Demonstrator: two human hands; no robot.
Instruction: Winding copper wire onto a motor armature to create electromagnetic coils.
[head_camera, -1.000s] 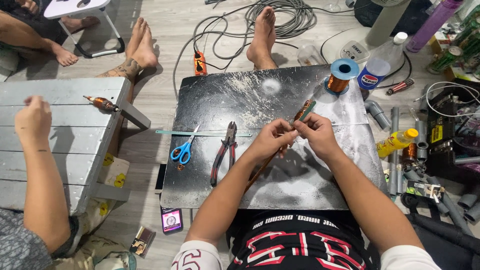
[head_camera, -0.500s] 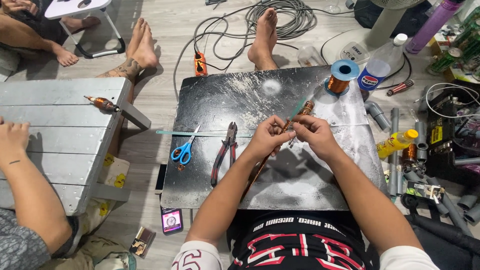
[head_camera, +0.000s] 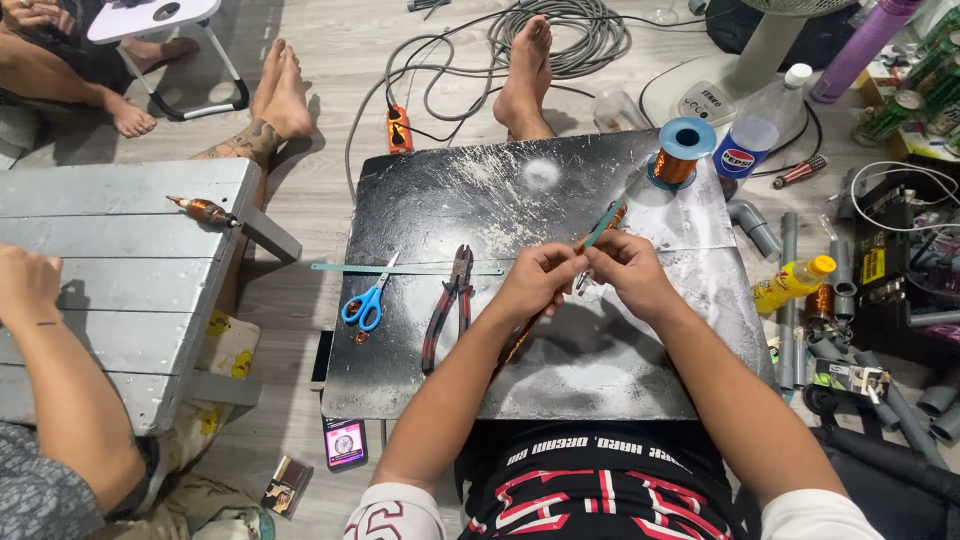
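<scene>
Fingers of the left hand (head_camera: 540, 282) and right hand (head_camera: 618, 268) are pinched shut, meeting over the dark board (head_camera: 480, 200), on a slender rod wound with copper wire (head_camera: 604, 224); its teal tip rises up and away from the fingertips, and its lower length runs beneath the left wrist. Left of the hands lie red-handled pliers (head_camera: 447, 305), blue-handled scissors (head_camera: 366, 302) and a thin strip (head_camera: 405, 268). At the board's far right corner stands a copper wire spool (head_camera: 681, 152). Another person's hand (head_camera: 25, 285) rests on the grey bench (head_camera: 120, 270).
</scene>
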